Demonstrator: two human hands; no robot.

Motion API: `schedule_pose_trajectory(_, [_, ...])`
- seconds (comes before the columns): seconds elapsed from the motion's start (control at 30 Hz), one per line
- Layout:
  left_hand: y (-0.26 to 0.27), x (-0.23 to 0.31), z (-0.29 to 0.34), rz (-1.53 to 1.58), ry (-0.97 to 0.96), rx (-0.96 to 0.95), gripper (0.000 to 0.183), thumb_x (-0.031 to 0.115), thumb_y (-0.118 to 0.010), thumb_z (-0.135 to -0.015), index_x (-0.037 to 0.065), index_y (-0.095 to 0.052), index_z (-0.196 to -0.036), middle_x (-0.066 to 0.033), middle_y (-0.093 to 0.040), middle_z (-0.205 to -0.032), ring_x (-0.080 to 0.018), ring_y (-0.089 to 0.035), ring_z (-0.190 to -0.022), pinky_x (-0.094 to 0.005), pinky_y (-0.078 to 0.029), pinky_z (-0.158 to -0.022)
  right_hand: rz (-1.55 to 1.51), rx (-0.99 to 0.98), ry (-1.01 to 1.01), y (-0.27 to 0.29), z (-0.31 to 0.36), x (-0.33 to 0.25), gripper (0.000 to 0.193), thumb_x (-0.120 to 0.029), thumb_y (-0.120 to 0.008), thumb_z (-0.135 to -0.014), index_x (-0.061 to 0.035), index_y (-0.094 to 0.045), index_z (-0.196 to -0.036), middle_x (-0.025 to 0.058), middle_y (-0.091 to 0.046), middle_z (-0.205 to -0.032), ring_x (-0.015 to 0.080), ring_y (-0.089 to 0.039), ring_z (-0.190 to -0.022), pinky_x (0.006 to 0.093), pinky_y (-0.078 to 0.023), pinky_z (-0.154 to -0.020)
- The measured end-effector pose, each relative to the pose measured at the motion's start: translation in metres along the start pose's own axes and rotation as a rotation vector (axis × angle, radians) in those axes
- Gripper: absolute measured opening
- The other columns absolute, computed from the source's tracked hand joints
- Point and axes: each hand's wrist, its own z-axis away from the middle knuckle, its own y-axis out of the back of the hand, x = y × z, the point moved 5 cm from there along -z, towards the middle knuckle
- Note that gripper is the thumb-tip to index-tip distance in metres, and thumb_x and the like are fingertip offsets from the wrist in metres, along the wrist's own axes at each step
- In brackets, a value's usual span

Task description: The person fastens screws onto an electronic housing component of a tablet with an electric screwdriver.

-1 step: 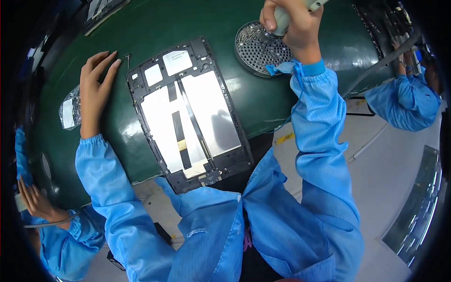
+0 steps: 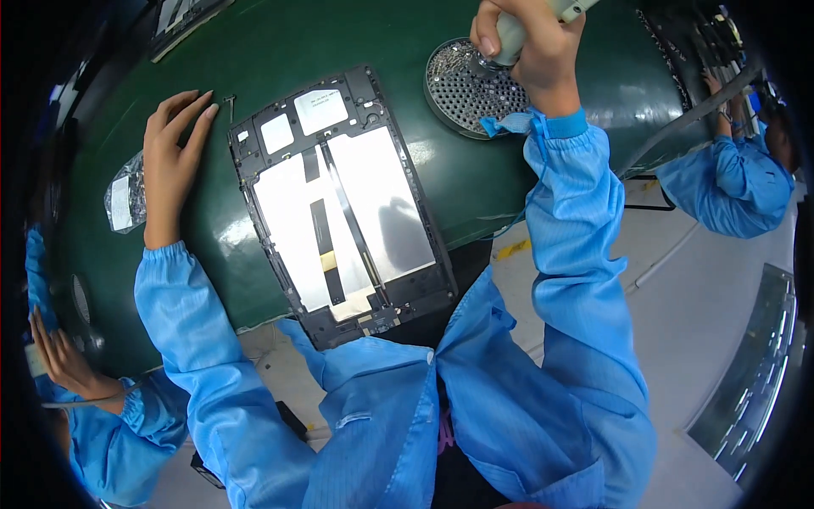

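An opened tablet chassis lies on the dark green mat, with a black frame, silver panels and a thin ribbon down the middle. My left hand rests flat on the mat, just left of the chassis's upper left corner, holding nothing. My right hand grips a pale electric screwdriver. The tool's tip sits over a round perforated metal screw tray to the upper right of the chassis.
A small clear bag with a white part lies left of my left hand. A tiny metal piece sits by my fingertips. A co-worker in blue sleeves works at the right, and another person's hand at the lower left.
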Motion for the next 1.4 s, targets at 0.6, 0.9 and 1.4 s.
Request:
schedule_pose_trajectory(0.6, [-0.004,0.017,0.002,0.047,-0.102,0.036,0.024,0.017,-0.07,-0.093,0.005,-0.074,-0.113,-0.0094,-0.068,-0.113,-0.0258,-0.064,-0.103,-0.0352,-0.051,-0.086,0.014,-0.026,0.006,0.002,0.001,0.003,0.021,-0.004,-0.057,-0.088,0.0104,-0.062,-0.102,0.0177,-0.068,-0.079,0.0152,-0.054,-0.043,0.028,-0.048,-0.047])
schedule_pose_trajectory(0.9, [-0.006,0.024,-0.002,0.116,-0.075,0.057,0.02,0.015,-0.07,-0.091,0.005,-0.075,-0.108,-0.0089,-0.069,-0.112,-0.0268,-0.064,-0.102,-0.0361,-0.05,-0.09,0.021,0.025,-0.024,-0.002,0.002,0.0,0.018,-0.005,-0.058,-0.088,0.0096,-0.063,-0.096,0.0147,-0.066,-0.073,0.0153,-0.053,-0.042,0.0288,-0.046,-0.043])
schedule_pose_trajectory(1.4, [-0.011,0.005,0.0,0.379,0.245,0.07,0.02,0.013,-0.067,-0.096,0.004,-0.072,-0.113,-0.009,-0.072,-0.109,-0.0169,-0.067,-0.098,-0.0275,-0.051,-0.086,0.051,0.015,0.005,-0.003,0.002,-0.001,0.018,-0.006,-0.061,-0.086,0.0078,-0.065,-0.097,0.0129,-0.066,-0.072,0.0146,-0.054,-0.044,0.0294,-0.05,-0.048])
